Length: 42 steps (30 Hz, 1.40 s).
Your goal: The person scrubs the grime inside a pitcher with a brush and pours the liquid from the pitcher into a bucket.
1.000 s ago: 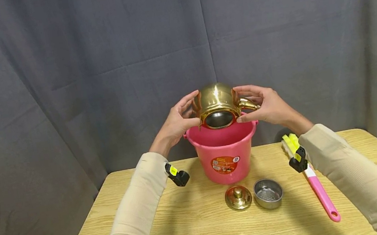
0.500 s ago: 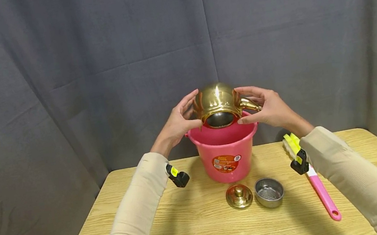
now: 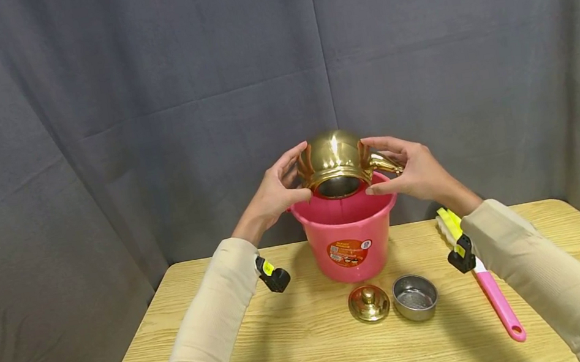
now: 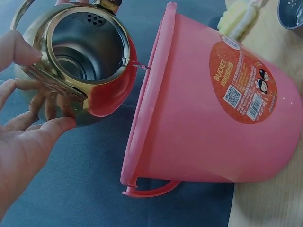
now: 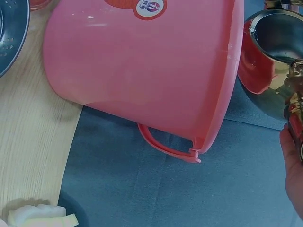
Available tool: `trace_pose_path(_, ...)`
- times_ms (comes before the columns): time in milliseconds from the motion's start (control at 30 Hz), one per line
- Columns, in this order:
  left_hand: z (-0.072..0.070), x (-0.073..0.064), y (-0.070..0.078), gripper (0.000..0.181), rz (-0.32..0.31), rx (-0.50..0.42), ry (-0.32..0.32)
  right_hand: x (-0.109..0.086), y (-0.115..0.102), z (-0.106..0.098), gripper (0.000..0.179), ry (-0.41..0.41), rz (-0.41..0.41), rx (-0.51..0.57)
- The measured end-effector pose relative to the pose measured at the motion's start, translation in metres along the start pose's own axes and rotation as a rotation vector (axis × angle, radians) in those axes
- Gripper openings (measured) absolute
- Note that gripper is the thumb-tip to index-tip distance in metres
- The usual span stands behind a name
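Observation:
Both hands hold a shiny gold teapot [image 3: 335, 156] tipped over above a pink bucket [image 3: 350, 250], its round mouth facing down toward me. My left hand [image 3: 275, 192] grips the pot's left side, thumb near the rim. On the other side my right hand [image 3: 413, 167] grips the body around the spout [image 3: 384, 163]. A thin clear trickle [image 4: 140, 65] leaves the pot's rim toward the bucket in the left wrist view. The metal inside of the teapot [image 4: 90, 45] shows strainer holes. The right wrist view shows only part of my right hand [image 5: 294, 175].
On the wooden table [image 3: 303, 352] in front of the bucket lie a gold lid [image 3: 369, 304] and a small metal strainer cup [image 3: 415, 297]. A brush with a pink handle [image 3: 499, 306] lies at right, partly behind the sleeve. A grey curtain [image 3: 200, 94] hangs behind.
The teapot and both hands sit slightly lower, and the pot's mouth faces a little further down. The grip of both hands is the same; the view has shifted slightly.

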State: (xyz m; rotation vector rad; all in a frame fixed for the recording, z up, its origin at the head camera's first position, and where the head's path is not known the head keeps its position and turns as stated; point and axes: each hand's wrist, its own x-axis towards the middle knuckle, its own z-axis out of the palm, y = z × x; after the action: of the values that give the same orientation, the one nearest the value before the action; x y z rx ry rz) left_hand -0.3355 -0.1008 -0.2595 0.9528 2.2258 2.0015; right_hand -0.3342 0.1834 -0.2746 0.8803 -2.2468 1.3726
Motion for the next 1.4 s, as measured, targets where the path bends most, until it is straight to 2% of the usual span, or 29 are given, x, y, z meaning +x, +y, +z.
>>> trace_pose_path(467, 0.0, -0.003, -0.006, 0.091, 0.018, 0.036, -0.015, -0.006, 0.0, 0.003, 0.08, -0.005, 0.023, -0.009)
trace_pose_path(1067, 0.004, -0.005, -0.013, 0.093, 0.062, 0.044, -0.026, -0.013, 0.005, 0.007, 0.08, 0.014, -0.04, -0.009)
trace_pose_path(1167, 0.003, -0.005, -0.014, 0.093, 0.071, 0.035, -0.033, -0.014, 0.001, 0.007, 0.08, 0.018, -0.043, -0.018)
trace_pose_path(1400, 0.003, -0.006, -0.017, 0.094, 0.08, 0.05, -0.036, -0.02, -0.028, 0.009, 0.078, 0.012, -0.041, -0.032)
